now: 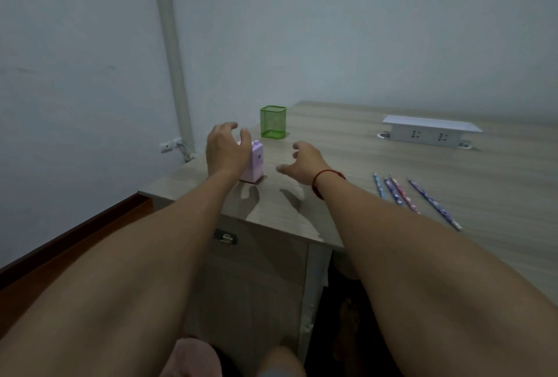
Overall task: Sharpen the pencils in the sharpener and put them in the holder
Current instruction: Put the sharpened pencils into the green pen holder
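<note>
Though dim, wood-grain desk [347, 150], pale wall [362, 29].

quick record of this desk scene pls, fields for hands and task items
left hand: spread over the pink sharpener, grip unclear
right hand: open, empty, above the desk
holder: green mesh, behind sharpener, no pencils visible inside
pencils: four, lying on desk right of the right hand
power strip: white, far side of desk
</note>
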Available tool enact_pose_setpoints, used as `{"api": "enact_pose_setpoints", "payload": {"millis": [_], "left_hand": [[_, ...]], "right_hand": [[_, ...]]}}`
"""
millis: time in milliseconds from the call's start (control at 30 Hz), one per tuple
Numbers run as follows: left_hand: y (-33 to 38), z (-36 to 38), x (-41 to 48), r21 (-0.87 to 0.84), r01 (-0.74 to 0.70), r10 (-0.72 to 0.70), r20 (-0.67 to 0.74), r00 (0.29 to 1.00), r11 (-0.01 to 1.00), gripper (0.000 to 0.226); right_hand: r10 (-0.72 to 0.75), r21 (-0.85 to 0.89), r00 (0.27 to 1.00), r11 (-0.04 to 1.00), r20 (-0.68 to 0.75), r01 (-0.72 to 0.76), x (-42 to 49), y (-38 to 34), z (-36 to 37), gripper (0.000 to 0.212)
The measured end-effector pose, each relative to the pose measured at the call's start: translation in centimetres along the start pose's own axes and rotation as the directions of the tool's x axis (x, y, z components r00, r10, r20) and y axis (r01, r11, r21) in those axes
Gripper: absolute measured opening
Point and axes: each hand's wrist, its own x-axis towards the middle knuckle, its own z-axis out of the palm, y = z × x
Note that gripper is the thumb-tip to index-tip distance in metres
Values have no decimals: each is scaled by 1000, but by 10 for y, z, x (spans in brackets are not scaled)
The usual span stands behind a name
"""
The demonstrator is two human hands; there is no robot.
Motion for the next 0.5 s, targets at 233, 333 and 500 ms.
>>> {"api": "enact_pose_setpoints", "payload": {"millis": [233, 333, 500], "left_hand": [[88, 42, -33, -42, -72, 81, 281, 956, 997, 26], [110, 71, -56, -12, -98, 93, 463, 882, 995, 31], [126, 123, -90, 74, -115, 38, 655, 755, 991, 31]], "right_hand": [[108, -81, 977, 989, -184, -125, -27, 56, -109, 64], [160, -133, 954, 971, -253, -198, -43, 82, -135, 47], [235, -211, 939, 933, -250, -290, -54, 119, -148, 29]]}}
